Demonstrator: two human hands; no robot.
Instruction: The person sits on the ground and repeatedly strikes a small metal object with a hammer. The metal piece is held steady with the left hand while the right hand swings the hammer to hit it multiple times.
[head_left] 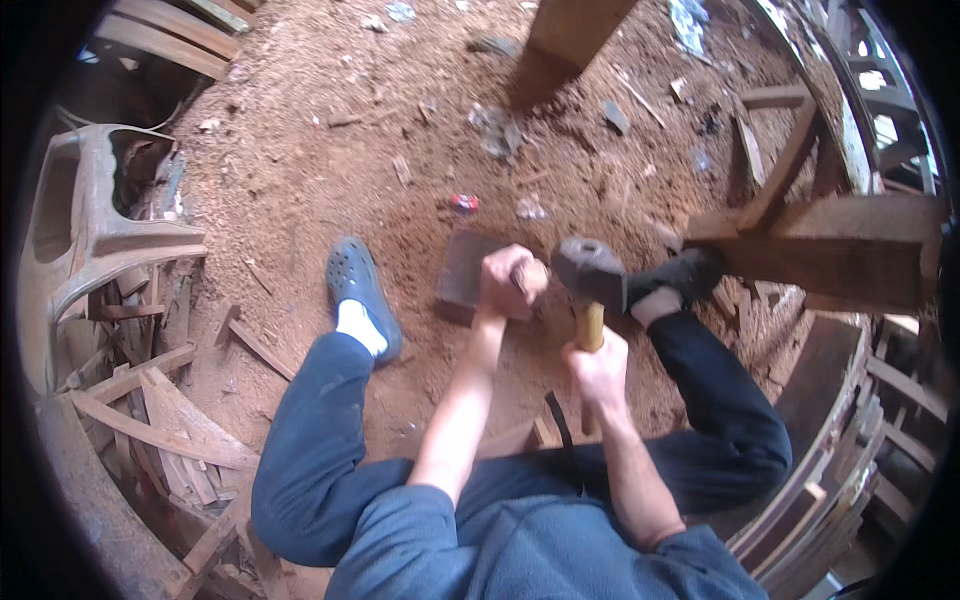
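A hammer point(590, 275) stands nearly upright between a seated person's knees, its dark head far from the body and its pale wooden handle running back into the right hand point(598, 368), which is wrapped tight around it. Just left of the head, the left hand point(508, 283) is clenched on a small wooden piece point(535, 277), above a dark flat block point(466, 268) on the sawdust floor point(300, 170).

Reddish sawdust-strewn dirt floor point(300, 170), dark wood block point(462, 268) at centre, small red scrap point(464, 203) above it, wood offcuts point(150, 400) lower left
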